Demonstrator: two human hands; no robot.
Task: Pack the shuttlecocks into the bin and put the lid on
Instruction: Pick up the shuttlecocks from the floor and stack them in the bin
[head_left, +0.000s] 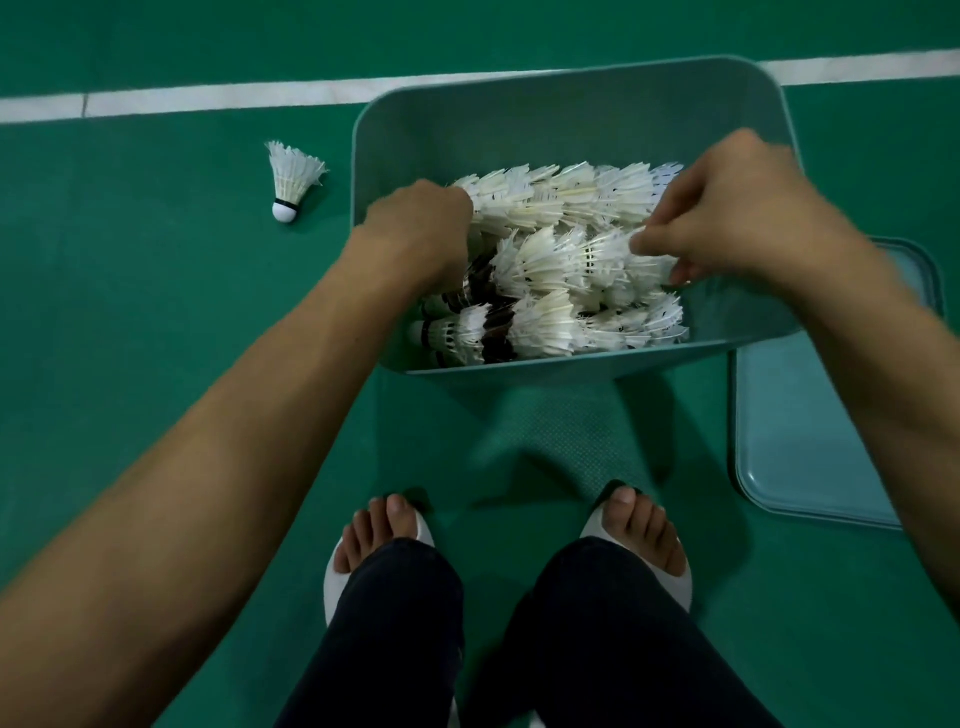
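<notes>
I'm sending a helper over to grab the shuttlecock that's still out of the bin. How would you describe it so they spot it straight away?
Start at the teal bin on the green court floor, just below the white line. Look to the bin's left side: one loose shuttlecock stands alone there, cork down. Unlike the rows stacked inside the bin, it touches nothing else.
</notes>
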